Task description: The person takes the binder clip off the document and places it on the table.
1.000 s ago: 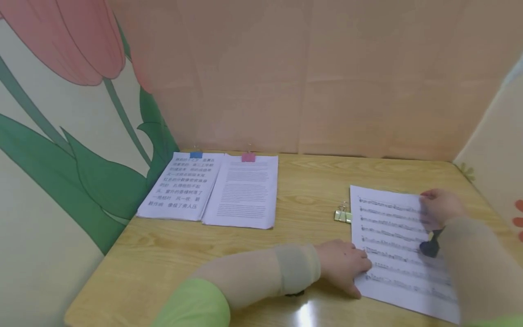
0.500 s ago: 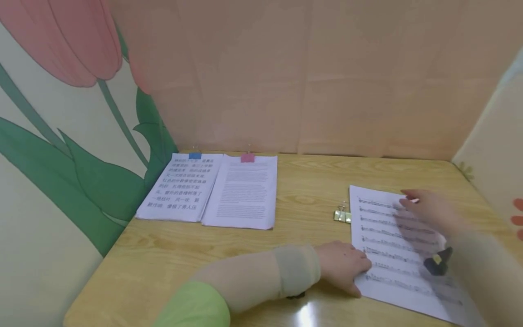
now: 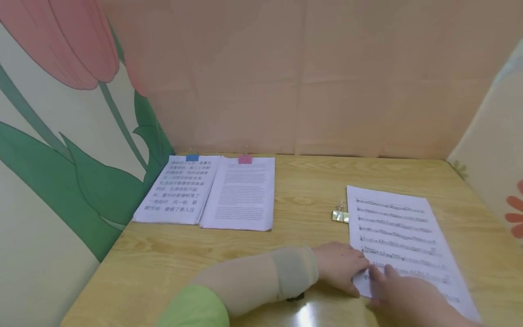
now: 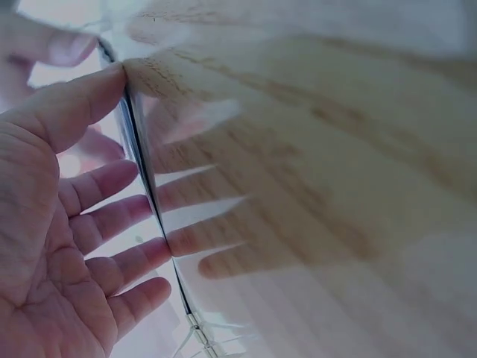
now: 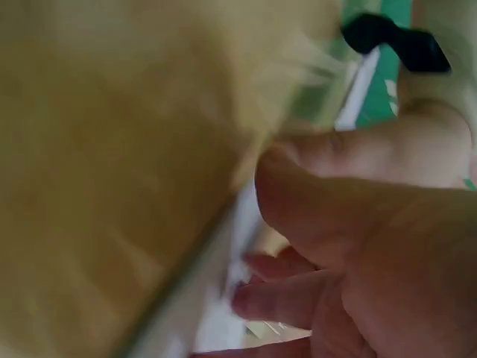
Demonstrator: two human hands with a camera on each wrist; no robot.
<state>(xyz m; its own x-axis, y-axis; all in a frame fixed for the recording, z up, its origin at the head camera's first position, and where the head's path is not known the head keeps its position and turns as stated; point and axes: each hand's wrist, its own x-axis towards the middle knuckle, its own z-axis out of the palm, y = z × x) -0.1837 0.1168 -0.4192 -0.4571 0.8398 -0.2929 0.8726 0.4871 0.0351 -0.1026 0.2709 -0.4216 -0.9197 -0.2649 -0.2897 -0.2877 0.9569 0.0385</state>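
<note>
A stack of sheet music point(image 3: 400, 231) lies on the right of the table, a pale green binder clip point(image 3: 340, 216) gripping its left edge. My left hand point(image 3: 341, 267) rests against that edge, nearer the front corner. In the left wrist view its extended fingers point(image 4: 104, 224) and thumb meet the paper edge. My right hand point(image 3: 412, 290) is at the front-left corner, over the lowest staves and close to the left fingertips. Blur affects the right wrist view, where the right thumb point(image 5: 287, 186) lies along the paper edge and the other fingers are over the white sheet.
Two clipped paper stacks lie side by side at the back left: large-print pages point(image 3: 175, 193) under a blue binder clip point(image 3: 192, 157), and small-print pages point(image 3: 241, 195) under a pink binder clip point(image 3: 245, 159). Walls border the wooden table point(image 3: 310, 186) behind and at both sides.
My right hand has moved from the far right edge of the sheet music, across the sheet, to its front-left corner. The left hand and the stack have hardly moved.
</note>
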